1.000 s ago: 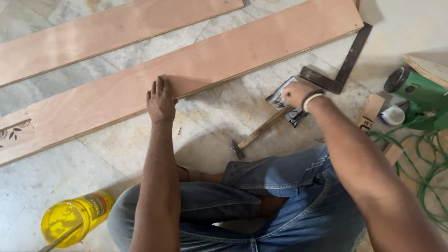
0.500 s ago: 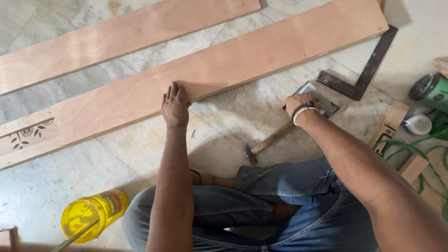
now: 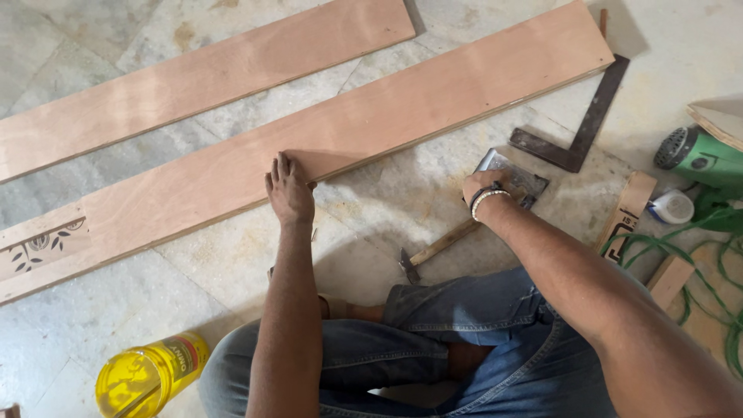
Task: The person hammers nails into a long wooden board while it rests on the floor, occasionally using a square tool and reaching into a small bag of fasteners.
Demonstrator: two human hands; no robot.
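The left hand (image 3: 289, 191) lies flat, fingers together and outstretched, on the near edge of the long plywood plank (image 3: 371, 131) that runs slantwise across the stone floor (image 3: 101, 325); it sits at much the same spot on the board as half a second ago. The right hand (image 3: 486, 188) rests on a flat grey metal piece (image 3: 520, 178) on the floor, fingers curled down over it, though whether they grip it cannot be told; a second ago this hand was lower, nearer the hammer (image 3: 437, 249), which now lies just below the wrist. A steel try square (image 3: 576, 131) lies just beyond the metal piece, close to the plank's end. A second plank (image 3: 193, 81) lies parallel, farther off. A yellow glue bottle (image 3: 147, 375) stands beside the left knee, and a green power tool (image 3: 700, 159) with its green cord (image 3: 716, 255) sits at the right.
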